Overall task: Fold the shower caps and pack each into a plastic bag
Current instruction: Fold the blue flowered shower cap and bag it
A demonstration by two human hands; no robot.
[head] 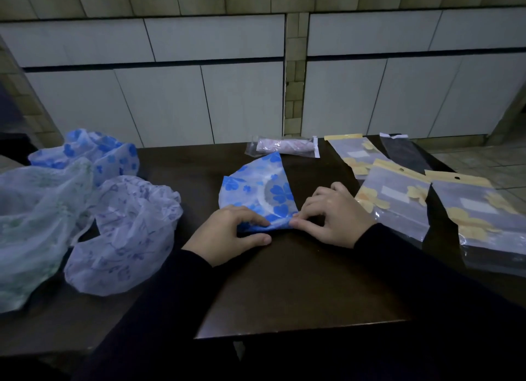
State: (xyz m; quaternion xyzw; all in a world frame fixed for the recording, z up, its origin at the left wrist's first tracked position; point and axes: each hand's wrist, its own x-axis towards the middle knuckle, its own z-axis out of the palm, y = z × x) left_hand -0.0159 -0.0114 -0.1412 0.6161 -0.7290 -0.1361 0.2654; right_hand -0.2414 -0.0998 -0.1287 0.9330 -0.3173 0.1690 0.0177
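A blue-flowered shower cap lies folded into a wedge on the dark table, its narrow end toward me. My left hand pinches that near end from the left. My right hand pinches it from the right, fingertips almost meeting the left hand's. Empty plastic bags with yellow headers lie to the right. One packed bag with a pinkish cap lies at the table's far edge.
Loose caps are heaped at the left: a purple-flowered one, a green one and another blue one. A dark bag lies at the far right. White cabinet doors stand behind the table.
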